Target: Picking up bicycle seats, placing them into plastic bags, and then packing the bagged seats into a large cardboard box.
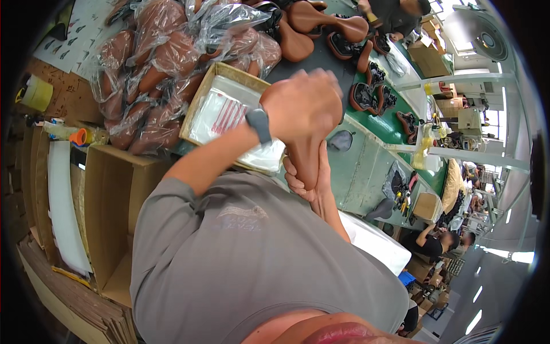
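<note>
A brown bicycle saddle [306, 156] is held in front of my chest, its narrow nose pointing toward me. My right hand [303, 180] wraps its fingers around the nose from below. Across the saddle's wide rear lies my left hand [309, 103], with a dark watch on the wrist; its fingers are smeared by motion. Beneath the left forearm is a shallow tan box [199, 100] holding flat clear plastic bags [220, 117] with red print.
Brown saddles in clear plastic [166, 63] are heaped at the far left. Unwrapped saddles [295, 40] lie on the green bench [358, 166] beyond. An open cardboard box [109, 212] stands at my left. Another person [395, 17] works across the bench; others are farther right.
</note>
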Tool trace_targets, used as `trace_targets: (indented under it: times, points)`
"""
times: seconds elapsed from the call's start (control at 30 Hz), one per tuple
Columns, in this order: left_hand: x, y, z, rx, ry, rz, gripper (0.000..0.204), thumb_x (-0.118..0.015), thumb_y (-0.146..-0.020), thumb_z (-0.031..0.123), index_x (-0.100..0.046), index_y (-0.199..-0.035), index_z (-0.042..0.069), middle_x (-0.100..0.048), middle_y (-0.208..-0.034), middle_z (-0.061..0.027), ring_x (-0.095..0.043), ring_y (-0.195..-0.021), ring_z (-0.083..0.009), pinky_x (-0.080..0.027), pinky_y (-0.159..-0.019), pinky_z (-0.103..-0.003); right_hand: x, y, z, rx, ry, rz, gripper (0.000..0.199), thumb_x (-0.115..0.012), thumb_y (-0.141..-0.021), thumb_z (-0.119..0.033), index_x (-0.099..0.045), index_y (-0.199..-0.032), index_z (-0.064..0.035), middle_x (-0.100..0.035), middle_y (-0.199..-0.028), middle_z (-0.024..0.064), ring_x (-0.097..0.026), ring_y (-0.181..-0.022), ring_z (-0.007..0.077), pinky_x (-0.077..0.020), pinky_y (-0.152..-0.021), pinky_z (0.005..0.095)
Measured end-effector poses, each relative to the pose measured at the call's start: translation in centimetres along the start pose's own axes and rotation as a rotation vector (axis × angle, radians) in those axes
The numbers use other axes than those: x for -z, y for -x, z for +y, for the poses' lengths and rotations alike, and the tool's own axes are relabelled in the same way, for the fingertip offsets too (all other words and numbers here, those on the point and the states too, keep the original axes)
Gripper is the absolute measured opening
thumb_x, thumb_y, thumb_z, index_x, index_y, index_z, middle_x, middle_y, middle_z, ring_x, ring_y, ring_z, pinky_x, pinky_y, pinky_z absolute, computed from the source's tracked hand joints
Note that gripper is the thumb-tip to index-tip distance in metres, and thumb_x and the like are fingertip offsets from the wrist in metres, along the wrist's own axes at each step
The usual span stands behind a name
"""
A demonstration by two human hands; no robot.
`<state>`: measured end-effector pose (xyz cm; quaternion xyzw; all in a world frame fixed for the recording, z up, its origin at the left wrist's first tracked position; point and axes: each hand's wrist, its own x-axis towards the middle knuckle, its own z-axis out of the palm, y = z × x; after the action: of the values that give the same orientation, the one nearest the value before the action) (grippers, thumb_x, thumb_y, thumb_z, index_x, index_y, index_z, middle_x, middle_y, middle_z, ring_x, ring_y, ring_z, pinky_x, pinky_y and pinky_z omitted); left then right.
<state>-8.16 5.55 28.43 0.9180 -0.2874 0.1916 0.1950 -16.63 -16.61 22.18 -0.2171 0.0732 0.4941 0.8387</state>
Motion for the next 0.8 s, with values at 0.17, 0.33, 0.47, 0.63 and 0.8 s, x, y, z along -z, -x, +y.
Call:
trace_targets:
  times: [0.17, 0.33, 0.47, 0.63, 0.8]
  points:
    - [-7.1, 3.2, -11.6, 0.714, 0.462, -0.044, 0.051, -0.056, -0.115, 0.044, -0.069, -0.143, 0.004, -0.08, -0.129, -0.0169, -0.078, -0.11, -0.0367, -0.06, -0.102, -0.041, -1.6, 3.9, 2.9, 0.032, 0.051, 0.191, 0.098, -0.033, -0.102, -0.093, -0.057, -0.134, -0.0032, -0.058, -0.079, 0.0139, -0.045, -0.043, 0.0185, -0.0284, -0.032, 0.0295]
    - [-4.7, 5.0, -5.2, 0.726, 1.641, 0.289, 0.048, -0.065, -0.112, 0.041, -0.071, -0.143, 0.004, -0.08, -0.127, -0.0127, -0.078, -0.112, -0.0317, -0.059, -0.101, -0.038, -1.6, 5.1, 1.7, 0.151, 0.169, 0.069, 0.102, -0.032, -0.101, -0.094, -0.056, -0.136, -0.001, -0.057, -0.079, 0.0151, -0.046, -0.043, 0.019, -0.0292, -0.032, 0.03]
    - [1.3, 2.6, 3.1, 0.445, 0.895, 0.305, 0.059, -0.082, -0.099, 0.04, -0.071, -0.146, 0.006, -0.077, -0.131, -0.0121, -0.076, -0.117, -0.0303, -0.059, -0.103, -0.039, -1.5, 6.4, 1.6, 0.188, 0.319, 0.139, 0.105, -0.032, -0.1, -0.096, -0.057, -0.126, 0.0033, -0.059, -0.08, 0.0148, -0.049, -0.045, 0.0199, -0.0325, -0.034, 0.0307]
    - [0.3, 2.2, 2.9, 0.456, 0.853, 0.308, 0.059, -0.085, -0.094, 0.04, -0.075, -0.142, 0.007, -0.077, -0.13, -0.0129, -0.075, -0.115, -0.0337, -0.059, -0.102, -0.041, -1.5, 6.4, 1.5, 0.184, 0.358, 0.122, 0.106, -0.034, -0.099, -0.096, -0.055, -0.13, 0.004, -0.059, -0.08, 0.0155, -0.047, -0.043, 0.0196, -0.0338, -0.034, 0.031]
    - [0.0, 2.9, 3.2, 0.465, 0.862, 0.378, 0.044, -0.076, -0.097, 0.014, -0.075, -0.14, 0.001, -0.077, -0.129, -0.0158, -0.074, -0.118, -0.0265, -0.056, -0.107, -0.036, -1.4, 6.3, 1.0, 0.154, 0.357, 0.104, 0.107, -0.034, -0.098, -0.097, -0.057, -0.122, 0.0045, -0.06, -0.081, 0.0148, -0.05, -0.046, 0.0202, -0.034, -0.035, 0.0307]
